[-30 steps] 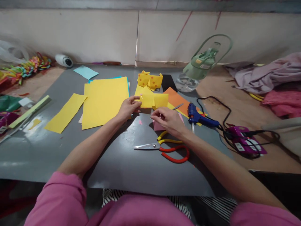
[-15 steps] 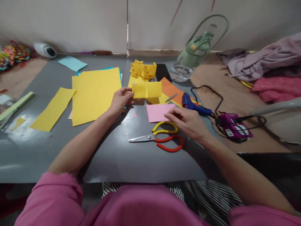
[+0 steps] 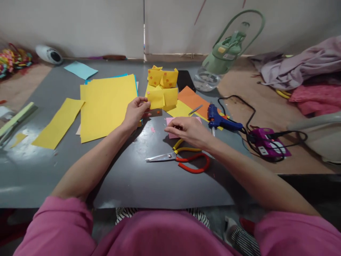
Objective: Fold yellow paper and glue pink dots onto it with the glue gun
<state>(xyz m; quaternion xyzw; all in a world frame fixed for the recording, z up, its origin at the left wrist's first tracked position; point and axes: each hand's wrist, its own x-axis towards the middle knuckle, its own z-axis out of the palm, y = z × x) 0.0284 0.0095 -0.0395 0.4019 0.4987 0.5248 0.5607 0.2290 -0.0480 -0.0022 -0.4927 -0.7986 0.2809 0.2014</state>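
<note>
My left hand [image 3: 136,112] pinches the left edge of a folded yellow paper piece [image 3: 163,99], which has a small pink bit near its upper left corner. Over a pink paper sheet [image 3: 172,133] is my right hand [image 3: 186,131], its fingers pressed together; whatever lies between the fingertips is too small to make out. Scissors [image 3: 170,156] with yellow and red handles lie just below, partly under my right hand. Behind the held piece stands a folded yellow paper with orange dots [image 3: 163,78]. Orange paper [image 3: 190,97] lies to its right.
A stack of yellow sheets [image 3: 108,108] and a yellow strip [image 3: 58,124] lie left. On the right are a blue glue gun [image 3: 225,122], a purple power socket [image 3: 269,144] with black cables, and a green-topped bottle [image 3: 220,60]. A black phone [image 3: 185,80] lies at the back.
My right hand has moved left across the pink sheet. The yellow piece in my left hand has shifted slightly left and up, and its fold is more bent.
</note>
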